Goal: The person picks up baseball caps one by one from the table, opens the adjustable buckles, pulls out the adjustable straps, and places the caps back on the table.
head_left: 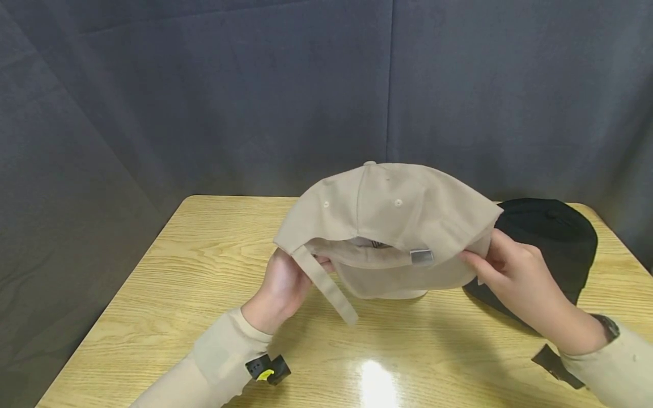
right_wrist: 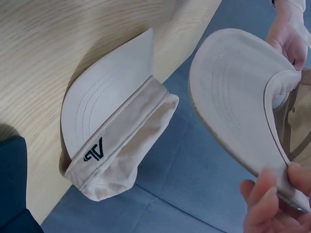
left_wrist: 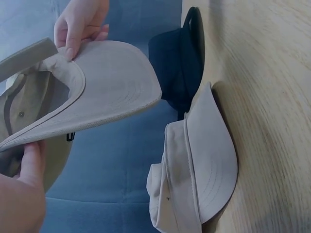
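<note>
A beige baseball cap (head_left: pixel 382 198) is held up over the table by both hands, its back opening towards me. Its loose strap (head_left: pixel 329 286) hangs down at the left, and a metal buckle (head_left: pixel 422 256) sits on the other side of the opening. My left hand (head_left: pixel 283 283) grips the cap's left edge beside the strap. At the right side, my right hand (head_left: pixel 525 277) pinches the edge with the thumb on the near face. Below the held cap, a second beige cap (right_wrist: pixel 104 107) with a dark logo lies on the table, mostly hidden in the head view.
A black hat (head_left: pixel 566 243) lies on the right part of the wooden table (head_left: pixel 168 272), partly behind my right hand. Dark grey-blue cloth (head_left: pixel 255 102) hangs behind the table. Black straps with small devices are on both wrists.
</note>
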Demonstrator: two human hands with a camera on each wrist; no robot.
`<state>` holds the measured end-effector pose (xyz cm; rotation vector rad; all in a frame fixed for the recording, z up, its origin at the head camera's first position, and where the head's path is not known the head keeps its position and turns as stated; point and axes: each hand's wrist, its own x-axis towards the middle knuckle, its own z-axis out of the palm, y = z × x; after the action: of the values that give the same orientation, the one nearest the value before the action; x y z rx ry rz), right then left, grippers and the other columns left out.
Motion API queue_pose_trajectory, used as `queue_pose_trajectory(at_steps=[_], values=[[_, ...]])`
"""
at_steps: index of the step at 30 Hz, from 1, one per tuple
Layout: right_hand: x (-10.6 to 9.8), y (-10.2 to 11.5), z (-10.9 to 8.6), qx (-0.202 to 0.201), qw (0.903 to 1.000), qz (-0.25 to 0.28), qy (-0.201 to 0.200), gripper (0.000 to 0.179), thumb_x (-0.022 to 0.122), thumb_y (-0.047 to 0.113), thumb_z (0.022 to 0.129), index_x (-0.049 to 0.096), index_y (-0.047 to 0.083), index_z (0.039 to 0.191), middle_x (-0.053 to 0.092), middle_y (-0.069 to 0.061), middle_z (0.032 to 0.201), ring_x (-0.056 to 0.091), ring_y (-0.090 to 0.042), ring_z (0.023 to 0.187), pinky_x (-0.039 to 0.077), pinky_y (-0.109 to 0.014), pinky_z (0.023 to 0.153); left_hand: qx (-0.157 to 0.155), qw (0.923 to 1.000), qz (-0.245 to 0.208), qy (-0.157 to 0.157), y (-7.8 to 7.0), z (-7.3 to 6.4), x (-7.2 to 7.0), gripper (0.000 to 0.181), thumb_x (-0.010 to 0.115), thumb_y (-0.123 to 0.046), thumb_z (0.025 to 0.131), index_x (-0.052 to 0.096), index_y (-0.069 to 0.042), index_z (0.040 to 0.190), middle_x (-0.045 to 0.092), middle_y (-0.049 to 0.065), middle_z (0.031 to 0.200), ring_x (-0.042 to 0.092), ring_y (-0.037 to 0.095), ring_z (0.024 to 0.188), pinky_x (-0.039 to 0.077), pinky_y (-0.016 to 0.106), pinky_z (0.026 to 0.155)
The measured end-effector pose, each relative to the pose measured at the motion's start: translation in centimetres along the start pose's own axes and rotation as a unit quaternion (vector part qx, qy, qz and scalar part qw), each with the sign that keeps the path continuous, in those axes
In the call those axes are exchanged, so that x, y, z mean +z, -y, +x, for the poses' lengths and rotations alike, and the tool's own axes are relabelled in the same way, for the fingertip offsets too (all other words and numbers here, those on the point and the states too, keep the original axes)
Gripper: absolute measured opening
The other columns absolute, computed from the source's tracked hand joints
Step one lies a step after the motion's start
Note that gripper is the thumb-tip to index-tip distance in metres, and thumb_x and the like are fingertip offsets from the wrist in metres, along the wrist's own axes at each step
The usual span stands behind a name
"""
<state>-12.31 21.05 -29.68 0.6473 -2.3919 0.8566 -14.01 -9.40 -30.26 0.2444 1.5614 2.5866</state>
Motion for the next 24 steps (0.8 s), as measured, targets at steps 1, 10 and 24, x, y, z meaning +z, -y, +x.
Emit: queue_pose_trajectory(at_steps=[1, 10, 24], values=[[0.0, 0.0, 0.0, 0.005, 1.0, 0.003, 0.006, 0.027, 0.077, -0.009, 0.074, 0.061, 0.005, 0.091, 0.058, 0.007, 0.066, 0.05, 0.002, 0.056, 0.038, -0.014, 0.049, -0.001, 1.0, 0.0, 0.001, 0.0, 0.0, 0.0, 0.039, 0.028, -0.021, 0.103, 0.043, -0.018, 0.067, 0.038, -0.003, 0.062, 0.035, 0.011, 0.06, 0.037, 0.027, 0.064], [0.2, 0.3, -0.3, 0.017, 0.9989, 0.043, 0.007, 0.018, 0.071, -0.01, 0.081, 0.06, 0.004, 0.082, 0.057, 0.009, 0.059, 0.051, 0.0, 0.05, 0.041, -0.015, 0.048, -0.005, 0.9998, 0.01, -0.014, -0.3, -0.3, -0.1, 0.034, 0.028, -0.023, 0.107, 0.057, -0.019, 0.091, 0.059, -0.007, 0.079, 0.057, 0.006, 0.071, 0.048, 0.023, 0.069], [0.4, 0.9, -0.4, 0.05, 0.9953, 0.08, -0.021, 0.018, 0.067, -0.003, 0.088, 0.055, 0.003, 0.076, 0.053, 0.01, 0.055, 0.05, -0.003, 0.047, 0.041, -0.016, 0.047, 0.049, 0.9902, 0.115, 0.061, 0.9, -0.7, -0.4, 0.044, 0.036, -0.023, 0.105, 0.053, 0.014, 0.123, 0.069, 0.011, 0.109, 0.065, 0.014, 0.098, 0.052, 0.032, 0.088]])
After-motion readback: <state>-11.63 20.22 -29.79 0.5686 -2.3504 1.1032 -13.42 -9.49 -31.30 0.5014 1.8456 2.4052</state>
